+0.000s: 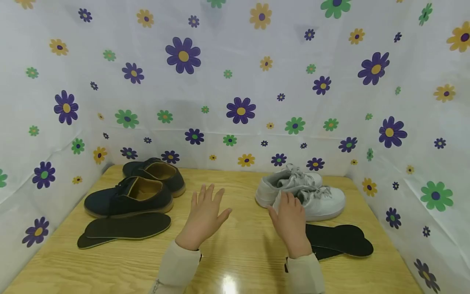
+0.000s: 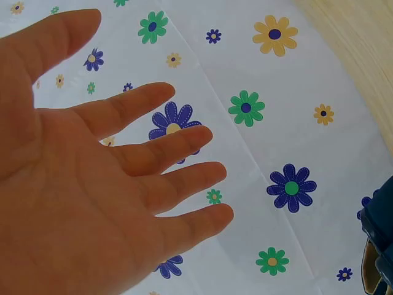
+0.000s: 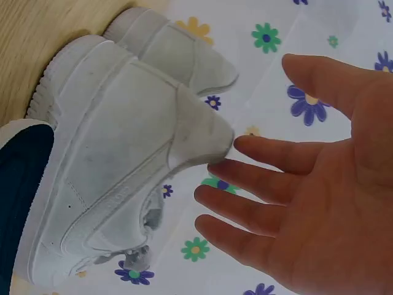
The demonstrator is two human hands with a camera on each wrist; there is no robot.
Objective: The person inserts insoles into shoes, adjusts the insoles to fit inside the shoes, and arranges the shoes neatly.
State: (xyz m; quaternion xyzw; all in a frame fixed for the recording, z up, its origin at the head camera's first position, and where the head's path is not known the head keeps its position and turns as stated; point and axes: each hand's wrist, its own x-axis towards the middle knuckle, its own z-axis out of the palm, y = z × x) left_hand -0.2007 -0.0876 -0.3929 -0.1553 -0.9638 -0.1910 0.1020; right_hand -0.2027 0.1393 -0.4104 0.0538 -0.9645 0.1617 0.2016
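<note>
My left hand (image 1: 203, 216) is spread flat over the table, fingers apart, holding nothing. Left of it stand two dark navy lace-up shoes (image 1: 110, 202) with tan linings, one behind the other. Two overlapping black insoles (image 1: 128, 226) lie in front of them. In the left wrist view the bare palm (image 2: 86, 178) shows, with a bit of navy shoe (image 2: 382, 227) at the right edge. My right hand (image 1: 290, 222), fingers extended, is beside the heel of the nearer white sneaker (image 1: 330, 202); the right wrist view shows its palm (image 3: 334, 190) empty. Whether its fingertips touch the heel, I cannot tell.
A second white sneaker (image 1: 267, 192) stands behind the nearer one. Two black insoles (image 1: 339, 237) overlap in front of the white pair. White cloth (image 1: 220, 139) printed with flowers walls the back and both sides of the light wooden table (image 1: 242, 253).
</note>
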